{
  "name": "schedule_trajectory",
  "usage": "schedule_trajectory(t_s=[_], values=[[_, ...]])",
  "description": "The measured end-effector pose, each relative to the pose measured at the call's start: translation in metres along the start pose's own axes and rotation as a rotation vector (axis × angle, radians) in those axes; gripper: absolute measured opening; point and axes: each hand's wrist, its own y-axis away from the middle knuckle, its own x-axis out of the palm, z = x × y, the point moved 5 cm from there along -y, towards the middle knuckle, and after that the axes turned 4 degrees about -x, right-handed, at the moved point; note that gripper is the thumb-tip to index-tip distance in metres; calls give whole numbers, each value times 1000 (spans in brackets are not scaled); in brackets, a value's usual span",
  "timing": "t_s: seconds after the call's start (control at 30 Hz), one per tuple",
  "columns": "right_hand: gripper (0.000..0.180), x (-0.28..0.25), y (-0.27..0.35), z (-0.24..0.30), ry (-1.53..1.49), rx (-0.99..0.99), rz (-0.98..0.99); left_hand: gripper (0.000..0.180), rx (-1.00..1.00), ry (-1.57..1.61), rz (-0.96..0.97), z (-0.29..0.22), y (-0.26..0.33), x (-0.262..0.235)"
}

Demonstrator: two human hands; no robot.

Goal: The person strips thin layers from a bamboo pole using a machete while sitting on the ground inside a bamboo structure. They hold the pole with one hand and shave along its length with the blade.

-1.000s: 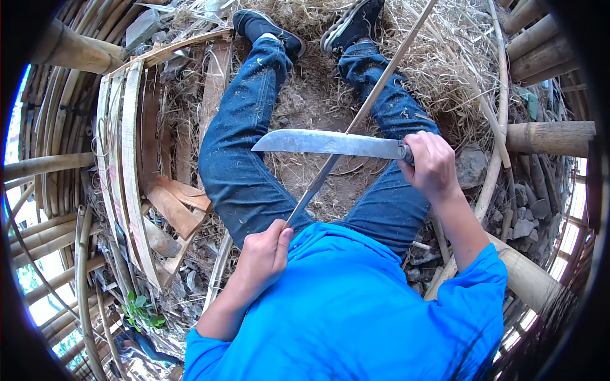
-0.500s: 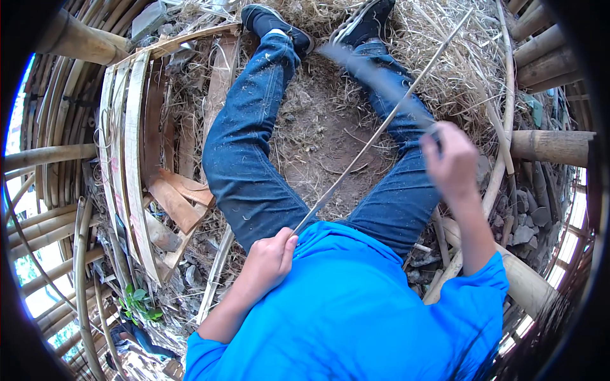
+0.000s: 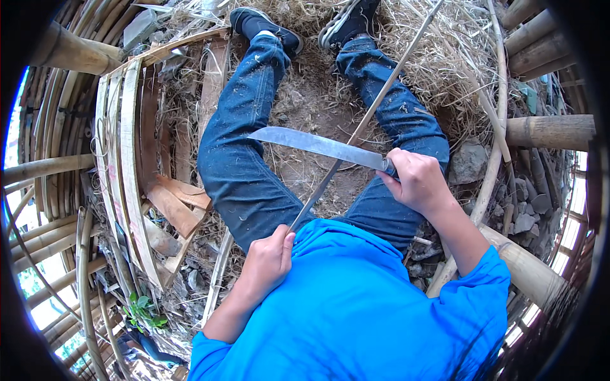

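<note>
My left hand (image 3: 268,259) is closed round the near end of a long thin bamboo strip (image 3: 380,100), close to my belly. From there the strip slants away up to the right, over the ground between my legs and past my right shin. My right hand (image 3: 416,180) grips a machete (image 3: 321,145) by its dark handle, most of which the fingers hide. The broad grey blade points left and lies across the middle of the strip, its tip over my left knee. Whether the edge bites into the strip, I cannot tell.
A slatted wooden crate (image 3: 131,159) with broken boards stands left of my legs. Dry straw (image 3: 438,76) covers the ground around my feet. Bamboo poles (image 3: 551,133) and grey stones (image 3: 469,162) lie on the right. Bamboo fencing (image 3: 54,127) rises at the left.
My right hand has come nearer and to the left, and the machete has swung from pointing far to lying across the strip. My left hand keeps its hold on the strip.
</note>
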Motion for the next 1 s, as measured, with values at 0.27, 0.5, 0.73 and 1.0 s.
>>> schedule_trajectory(t_s=[0.27, 0.5, 0.73, 1.0], values=[[25, -9, -8, -35, 122, 124, -120, 15, 19, -26, -18, 2, 2, -4], [30, -55, 16, -110, 439, 433, -9, 14, -79, 11, 48, 31, 36, 6], [23, 5, 7, 27, -176, 134, 17, 13, -62, 100, -56, 21, 15, 6], [32, 17, 5, 7, 27, -82, -17, 14, -65, 81, -28, 16, 25, 12]])
